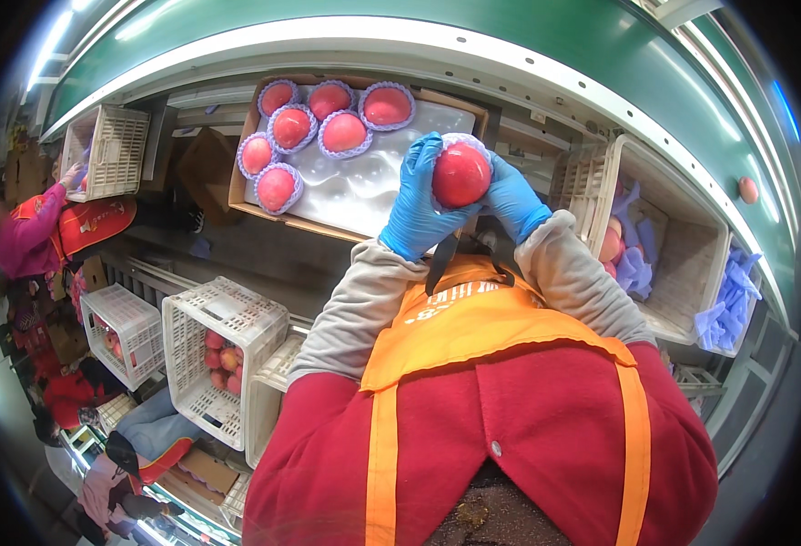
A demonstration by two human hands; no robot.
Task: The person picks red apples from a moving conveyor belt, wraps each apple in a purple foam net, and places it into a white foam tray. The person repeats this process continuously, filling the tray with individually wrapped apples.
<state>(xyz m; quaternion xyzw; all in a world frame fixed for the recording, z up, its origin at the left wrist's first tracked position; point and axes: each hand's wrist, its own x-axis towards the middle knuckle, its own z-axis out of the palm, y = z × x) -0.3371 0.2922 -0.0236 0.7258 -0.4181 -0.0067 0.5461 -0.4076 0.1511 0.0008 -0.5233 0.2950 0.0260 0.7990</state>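
A large red apple (461, 176) is held up between my two blue-gloved hands, with part of a pale foam net showing behind its upper edge. My left hand (421, 198) is wrapped round its left side and underside. The fingers of my right hand (513, 196) press against its right side. Just left of my hands lies a cardboard box (328, 227) with a clear moulded tray (355, 189). Several apples (344, 133) in lilac foam nets sit in the tray's far and left cups.
To my right a white crate (683, 273) holds apples and lilac foam nets (635, 270); more nets (731, 300) hang over its side. Beyond the box runs a green conveyor (564, 41). Crates with apples (223, 314) stand at left, where other people (32, 232) work.
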